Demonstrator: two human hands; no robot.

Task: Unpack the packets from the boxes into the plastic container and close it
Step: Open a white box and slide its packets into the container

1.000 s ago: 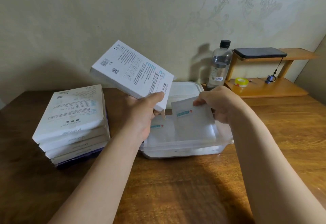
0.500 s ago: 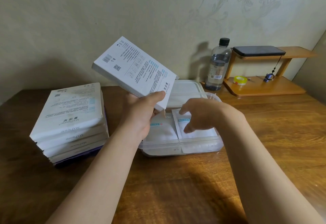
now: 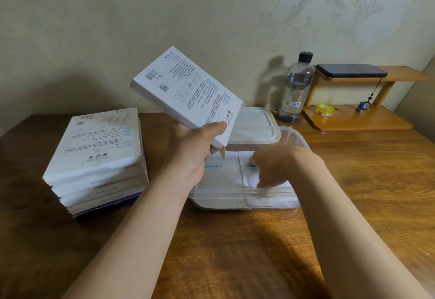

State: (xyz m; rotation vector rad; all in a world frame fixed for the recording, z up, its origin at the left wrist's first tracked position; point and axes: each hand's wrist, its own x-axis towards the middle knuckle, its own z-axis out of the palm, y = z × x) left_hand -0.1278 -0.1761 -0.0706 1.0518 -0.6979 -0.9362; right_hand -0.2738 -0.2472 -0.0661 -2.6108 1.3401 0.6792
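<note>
The step in hand looks to be bedding a packet. The white flat foil packet [image 3: 247,177] should go down level beside the other white packet [image 3: 221,176], edges side by side and not riding up the wall, so that later ones stack evenly.

The right hand [image 3: 277,169] reaches into the clear rectangular plastic container [image 3: 242,192], which sits mid-desk. Its fingers are bent down onto the packet at the container's three o'clock side. I cannot tell whether they pinch it or only press it.

The left hand [image 3: 195,155] grips the white printed cardboard box [image 3: 188,89] by its lower corner, thumb on top. The box is tilted above the container's nine o'clock end with its flap hanging down. The white plastic lid [image 3: 254,123] lies at twelve o'clock, off the container. A stack of white boxes [image 3: 98,155] waits at nine o'clock on the brown wooden desk [image 3: 235,251].
</note>
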